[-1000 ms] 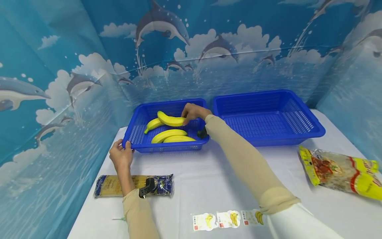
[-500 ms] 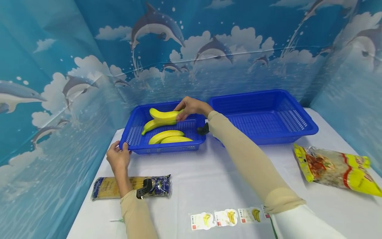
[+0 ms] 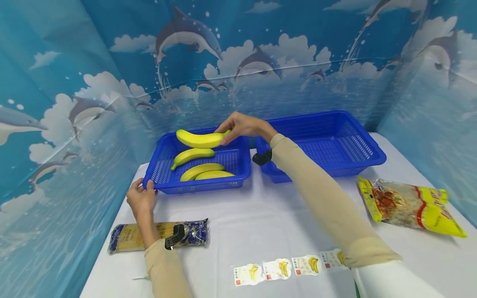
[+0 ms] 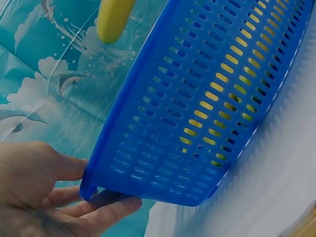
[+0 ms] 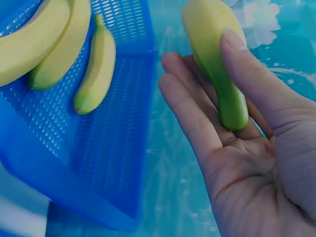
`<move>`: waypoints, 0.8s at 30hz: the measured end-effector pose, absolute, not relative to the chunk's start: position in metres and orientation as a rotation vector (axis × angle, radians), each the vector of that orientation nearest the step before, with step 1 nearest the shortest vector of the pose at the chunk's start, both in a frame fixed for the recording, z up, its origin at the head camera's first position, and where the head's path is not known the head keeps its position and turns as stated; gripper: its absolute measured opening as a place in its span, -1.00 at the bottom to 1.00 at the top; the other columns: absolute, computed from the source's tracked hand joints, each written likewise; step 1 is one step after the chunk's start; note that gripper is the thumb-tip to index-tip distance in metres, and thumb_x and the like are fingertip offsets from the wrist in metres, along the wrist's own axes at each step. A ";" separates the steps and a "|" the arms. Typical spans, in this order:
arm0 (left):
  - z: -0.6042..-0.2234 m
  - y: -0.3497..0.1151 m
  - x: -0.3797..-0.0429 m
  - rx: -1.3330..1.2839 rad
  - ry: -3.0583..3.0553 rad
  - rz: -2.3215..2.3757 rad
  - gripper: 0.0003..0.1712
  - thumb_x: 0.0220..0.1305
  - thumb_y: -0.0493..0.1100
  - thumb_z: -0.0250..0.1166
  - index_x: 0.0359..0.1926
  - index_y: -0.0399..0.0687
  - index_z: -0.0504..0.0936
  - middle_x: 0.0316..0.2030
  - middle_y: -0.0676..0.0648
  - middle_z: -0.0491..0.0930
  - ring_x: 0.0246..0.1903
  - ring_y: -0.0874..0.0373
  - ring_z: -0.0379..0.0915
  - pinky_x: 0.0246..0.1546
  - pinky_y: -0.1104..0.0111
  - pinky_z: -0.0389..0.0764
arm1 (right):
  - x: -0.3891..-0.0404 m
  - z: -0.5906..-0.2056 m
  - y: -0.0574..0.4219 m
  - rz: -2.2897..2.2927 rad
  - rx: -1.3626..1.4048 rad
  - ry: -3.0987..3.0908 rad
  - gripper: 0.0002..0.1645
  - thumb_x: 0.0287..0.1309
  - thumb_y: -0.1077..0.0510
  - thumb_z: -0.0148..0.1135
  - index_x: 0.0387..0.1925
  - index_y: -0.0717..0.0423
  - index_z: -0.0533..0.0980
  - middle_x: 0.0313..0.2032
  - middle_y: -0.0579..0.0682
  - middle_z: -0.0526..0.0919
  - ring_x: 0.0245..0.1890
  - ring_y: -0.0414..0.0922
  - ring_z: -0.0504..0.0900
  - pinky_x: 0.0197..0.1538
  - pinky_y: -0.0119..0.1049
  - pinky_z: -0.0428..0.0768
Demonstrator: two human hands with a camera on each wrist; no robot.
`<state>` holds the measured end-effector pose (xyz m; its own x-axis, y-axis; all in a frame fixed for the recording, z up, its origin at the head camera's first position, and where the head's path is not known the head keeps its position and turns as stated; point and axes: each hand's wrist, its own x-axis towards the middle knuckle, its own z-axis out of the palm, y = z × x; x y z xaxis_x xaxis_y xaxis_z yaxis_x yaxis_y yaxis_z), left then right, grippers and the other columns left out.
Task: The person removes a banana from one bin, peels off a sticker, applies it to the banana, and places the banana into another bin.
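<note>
My right hand (image 3: 244, 125) holds a banana (image 3: 199, 140) by its green stem end, above the left blue basket (image 3: 244, 167). In the right wrist view, the thumb presses on the banana (image 5: 212, 44) and the fingers lie behind it. Three more bananas rest in that basket: a single banana (image 3: 193, 155) toward the back and a pair (image 3: 203, 169) near the front wall. My left hand (image 3: 142, 200) grips the basket's front left corner. The left wrist view shows the thumb on the rim and fingers underneath the basket (image 4: 163, 123).
A second blue basket (image 3: 324, 167) stands to the right. In front lies a noodle pack (image 3: 126, 238), partly under the left forearm. A yellow and clear food bag (image 3: 406, 207) lies at the right. Several banana cards (image 3: 277, 269) line the front of the white table (image 3: 223, 231).
My right hand has lifted the banana up from among the others, clear of the one beneath it. The left hand has stayed at the basket corner. The head view has shifted slightly.
</note>
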<state>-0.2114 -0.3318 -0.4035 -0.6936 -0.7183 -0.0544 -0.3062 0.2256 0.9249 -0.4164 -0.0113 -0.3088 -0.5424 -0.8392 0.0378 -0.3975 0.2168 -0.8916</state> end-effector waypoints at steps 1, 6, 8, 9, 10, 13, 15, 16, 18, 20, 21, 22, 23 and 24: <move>-0.403 -0.332 -0.211 0.947 -2.120 -1.467 -0.36 0.72 -0.09 0.07 0.65 -0.20 0.25 0.43 -0.42 0.46 0.31 -0.23 0.59 0.27 0.05 0.66 | -0.415 -0.307 -0.008 -1.279 -1.162 2.028 -0.51 0.34 0.34 0.47 0.27 0.26 0.66 0.10 0.15 0.80 -0.05 -0.07 0.80 0.01 -0.25 0.77; -0.403 -0.331 -0.211 0.953 -2.117 -1.488 -0.36 0.72 -0.10 0.06 0.66 -0.20 0.24 0.43 -0.42 0.47 0.31 -0.22 0.58 0.27 0.05 0.66 | -0.403 -0.300 0.010 -1.261 -1.239 1.967 -0.53 0.35 0.37 0.45 0.26 0.29 0.66 0.06 0.15 0.82 -0.02 -0.04 0.81 0.05 -0.22 0.78; -0.403 -0.331 -0.211 0.947 -2.114 -1.495 -0.36 0.72 -0.10 0.05 0.66 -0.19 0.24 0.43 -0.41 0.47 0.30 -0.22 0.59 0.27 0.05 0.66 | -0.397 -0.298 0.019 -1.258 -1.253 1.954 -0.53 0.34 0.39 0.44 0.26 0.31 0.65 0.06 0.16 0.82 -0.01 -0.03 0.81 0.08 -0.18 0.79; -0.403 -0.330 -0.212 0.943 -2.115 -1.496 -0.36 0.72 -0.09 0.05 0.66 -0.19 0.24 0.43 -0.41 0.47 0.30 -0.22 0.59 0.28 0.05 0.65 | -0.394 -0.297 0.024 -1.259 -1.253 1.949 -0.52 0.33 0.39 0.45 0.26 0.32 0.65 0.06 0.16 0.82 -0.02 -0.03 0.82 0.09 -0.16 0.79; -0.403 -0.330 -0.212 0.940 -2.115 -1.497 -0.36 0.72 -0.09 0.05 0.66 -0.19 0.24 0.43 -0.41 0.47 0.31 -0.22 0.58 0.28 0.05 0.65 | -0.391 -0.296 0.029 -1.259 -1.259 1.940 -0.52 0.33 0.41 0.44 0.26 0.33 0.65 0.06 0.17 0.82 -0.02 -0.03 0.82 0.10 -0.15 0.79; -0.404 -0.329 -0.212 0.934 -2.115 -1.506 -0.35 0.72 -0.09 0.06 0.66 -0.19 0.23 0.44 -0.41 0.46 0.32 -0.23 0.57 0.27 0.06 0.65 | -0.382 -0.295 0.042 -1.246 -1.286 1.907 -0.51 0.31 0.44 0.44 0.25 0.37 0.64 0.06 0.21 0.81 -0.03 -0.01 0.82 0.09 -0.13 0.79; -0.405 -0.329 -0.211 0.934 -2.118 -1.499 -0.36 0.71 -0.10 0.05 0.66 -0.20 0.24 0.44 -0.42 0.46 0.32 -0.23 0.57 0.26 0.07 0.65 | -0.375 -0.295 0.051 -1.230 -1.311 1.884 -0.51 0.31 0.43 0.44 0.26 0.39 0.63 0.08 0.22 0.80 -0.01 -0.01 0.82 0.08 -0.13 0.80; -0.405 -0.329 -0.210 0.937 -2.117 -1.494 -0.36 0.71 -0.10 0.05 0.66 -0.20 0.24 0.44 -0.41 0.47 0.32 -0.22 0.58 0.25 0.09 0.65 | -0.371 -0.295 0.055 -1.222 -1.326 1.871 -0.51 0.31 0.42 0.45 0.26 0.40 0.63 0.09 0.23 0.80 0.00 -0.01 0.82 0.08 -0.12 0.80; -0.405 -0.329 -0.209 0.928 -2.107 -1.499 -0.36 0.71 -0.12 0.06 0.65 -0.22 0.24 0.43 -0.43 0.47 0.31 -0.24 0.58 0.22 0.08 0.66 | -0.364 -0.295 0.065 -1.210 -1.340 1.854 -0.50 0.31 0.41 0.46 0.26 0.40 0.62 0.11 0.23 0.79 0.01 -0.02 0.82 0.07 -0.12 0.80; -0.405 -0.329 -0.209 0.918 -2.100 -1.502 -0.36 0.70 -0.13 0.06 0.65 -0.23 0.24 0.42 -0.44 0.47 0.30 -0.24 0.58 0.22 0.09 0.66 | -0.357 -0.297 0.077 -1.207 -1.340 1.841 -0.50 0.31 0.40 0.46 0.26 0.41 0.62 0.12 0.24 0.78 0.01 -0.01 0.82 0.06 -0.13 0.81; -0.405 -0.329 -0.208 0.916 -2.097 -1.506 -0.36 0.70 -0.14 0.06 0.65 -0.23 0.23 0.43 -0.44 0.46 0.31 -0.24 0.58 0.22 0.10 0.66 | -0.354 -0.299 0.084 -1.206 -1.339 1.840 -0.49 0.31 0.40 0.47 0.26 0.41 0.62 0.12 0.25 0.78 0.00 -0.02 0.82 0.05 -0.14 0.81; -0.405 -0.329 -0.208 0.911 -2.090 -1.513 -0.36 0.70 -0.14 0.06 0.65 -0.24 0.23 0.43 -0.45 0.46 0.31 -0.25 0.57 0.22 0.09 0.66 | -0.351 -0.301 0.090 -1.208 -1.337 1.835 -0.49 0.30 0.39 0.47 0.26 0.42 0.61 0.12 0.26 0.78 -0.01 -0.02 0.82 0.05 -0.15 0.81; -0.404 -0.330 -0.208 0.903 -2.083 -1.520 -0.36 0.70 -0.15 0.06 0.65 -0.25 0.23 0.43 -0.46 0.45 0.31 -0.26 0.57 0.22 0.07 0.66 | -0.348 -0.302 0.097 -1.206 -1.334 1.835 -0.48 0.30 0.39 0.48 0.26 0.42 0.61 0.11 0.26 0.78 -0.02 -0.02 0.82 0.04 -0.16 0.81; -0.404 -0.330 -0.208 0.906 -2.086 -1.521 -0.36 0.70 -0.14 0.05 0.65 -0.24 0.23 0.44 -0.45 0.45 0.32 -0.25 0.57 0.22 0.08 0.65 | -0.345 -0.304 0.103 -1.204 -1.331 1.838 -0.48 0.30 0.38 0.49 0.26 0.41 0.62 0.10 0.26 0.78 -0.04 -0.02 0.82 0.03 -0.17 0.81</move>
